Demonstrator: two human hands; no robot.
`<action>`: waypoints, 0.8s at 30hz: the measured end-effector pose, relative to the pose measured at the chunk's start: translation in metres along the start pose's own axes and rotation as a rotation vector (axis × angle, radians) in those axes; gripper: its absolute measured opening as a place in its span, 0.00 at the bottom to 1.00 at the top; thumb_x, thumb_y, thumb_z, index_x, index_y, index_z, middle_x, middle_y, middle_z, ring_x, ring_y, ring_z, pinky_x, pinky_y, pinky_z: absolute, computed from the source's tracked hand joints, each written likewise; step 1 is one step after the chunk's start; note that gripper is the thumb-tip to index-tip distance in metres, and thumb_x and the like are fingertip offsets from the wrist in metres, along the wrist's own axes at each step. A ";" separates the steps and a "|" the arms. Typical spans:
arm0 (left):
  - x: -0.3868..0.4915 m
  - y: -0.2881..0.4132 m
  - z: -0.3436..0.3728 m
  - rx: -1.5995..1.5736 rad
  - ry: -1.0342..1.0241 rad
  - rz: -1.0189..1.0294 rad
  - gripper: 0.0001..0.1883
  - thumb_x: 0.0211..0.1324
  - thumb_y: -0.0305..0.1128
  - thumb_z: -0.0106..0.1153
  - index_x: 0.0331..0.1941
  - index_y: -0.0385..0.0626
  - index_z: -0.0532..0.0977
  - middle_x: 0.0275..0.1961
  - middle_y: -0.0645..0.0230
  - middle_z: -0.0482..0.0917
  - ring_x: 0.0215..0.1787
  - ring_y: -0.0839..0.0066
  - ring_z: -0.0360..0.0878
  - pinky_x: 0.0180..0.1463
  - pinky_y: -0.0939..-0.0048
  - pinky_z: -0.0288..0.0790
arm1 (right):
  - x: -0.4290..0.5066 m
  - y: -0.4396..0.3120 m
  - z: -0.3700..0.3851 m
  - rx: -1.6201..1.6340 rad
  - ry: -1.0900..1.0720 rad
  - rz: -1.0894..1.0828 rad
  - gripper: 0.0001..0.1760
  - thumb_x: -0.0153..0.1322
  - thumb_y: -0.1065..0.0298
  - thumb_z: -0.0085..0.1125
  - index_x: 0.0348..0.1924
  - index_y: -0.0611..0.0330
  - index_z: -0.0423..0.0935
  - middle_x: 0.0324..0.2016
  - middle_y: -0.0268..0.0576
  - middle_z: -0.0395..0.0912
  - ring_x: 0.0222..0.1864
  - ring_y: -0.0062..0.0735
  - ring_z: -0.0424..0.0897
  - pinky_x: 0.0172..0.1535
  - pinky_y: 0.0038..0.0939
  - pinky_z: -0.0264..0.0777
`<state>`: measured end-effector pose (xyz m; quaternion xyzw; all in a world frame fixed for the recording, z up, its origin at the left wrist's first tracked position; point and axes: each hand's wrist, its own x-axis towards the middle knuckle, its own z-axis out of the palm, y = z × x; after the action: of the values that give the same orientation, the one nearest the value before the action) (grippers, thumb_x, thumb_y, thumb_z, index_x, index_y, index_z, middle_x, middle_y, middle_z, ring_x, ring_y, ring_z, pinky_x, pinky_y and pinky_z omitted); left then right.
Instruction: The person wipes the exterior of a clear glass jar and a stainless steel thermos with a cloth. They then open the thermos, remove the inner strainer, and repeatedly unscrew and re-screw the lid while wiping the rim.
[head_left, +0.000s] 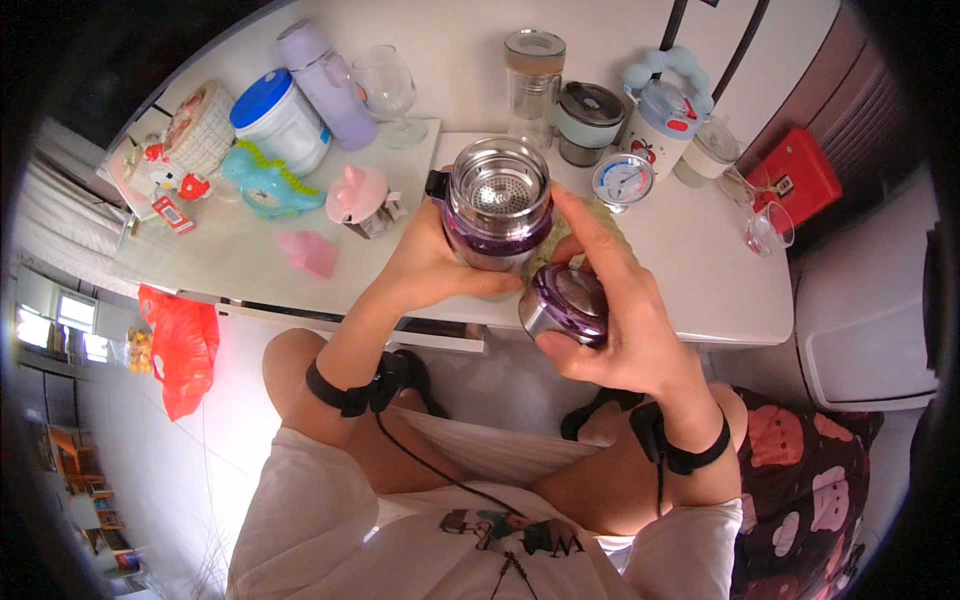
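Note:
My left hand (431, 262) is wrapped around a purple and steel vacuum flask (491, 240), held upright above the front of the white table. The flask's mouth is uncovered, and a perforated steel strainer (501, 196) sits inside it. In my right hand (630, 315) is the flask's purple and steel lid (568, 304), tilted, just right of and nearer to me than the flask. My right index finger reaches up to the flask's upper side. A crumpled yellow-green cloth (600, 225) is partly hidden behind my right hand.
Behind the flask stand a glass tumbler (534, 82), a lidded cup (589, 124) and a round dial gauge (622, 180). Leftward are a pink-lidded jar (358, 199), a turquoise dinosaur clock (270, 180) and a stemmed glass (390, 90). A drawer (442, 334) is ajar under the table (720, 285).

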<state>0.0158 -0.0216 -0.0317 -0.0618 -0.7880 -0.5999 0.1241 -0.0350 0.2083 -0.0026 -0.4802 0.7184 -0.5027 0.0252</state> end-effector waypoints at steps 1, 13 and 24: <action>0.000 -0.001 -0.002 -0.010 0.003 -0.012 0.44 0.32 0.32 0.85 0.59 0.40 0.73 0.55 0.65 0.81 0.57 0.73 0.79 0.64 0.67 0.71 | 0.000 0.002 0.003 0.000 -0.014 0.003 0.59 0.52 0.67 0.69 0.76 0.60 0.55 0.41 0.46 0.75 0.40 0.39 0.77 0.49 0.33 0.73; 0.010 0.022 -0.036 -0.340 0.072 -0.074 0.40 0.54 0.36 0.73 0.69 0.41 0.65 0.63 0.62 0.77 0.64 0.74 0.74 0.65 0.71 0.69 | 0.007 0.008 0.015 0.001 -0.071 0.057 0.61 0.56 0.63 0.73 0.79 0.55 0.48 0.42 0.53 0.79 0.41 0.55 0.83 0.46 0.43 0.77; 0.088 0.089 -0.056 0.621 -0.372 -0.169 0.11 0.48 0.28 0.73 0.35 0.38 0.81 0.33 0.66 0.85 0.34 0.78 0.81 0.39 0.73 0.74 | 0.007 0.008 0.013 -0.033 -0.095 0.091 0.62 0.56 0.64 0.73 0.79 0.53 0.47 0.43 0.53 0.79 0.42 0.54 0.83 0.48 0.43 0.77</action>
<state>-0.0402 -0.0560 0.0884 -0.0640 -0.9439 -0.3186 -0.0580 -0.0372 0.1949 -0.0120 -0.4708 0.7455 -0.4660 0.0741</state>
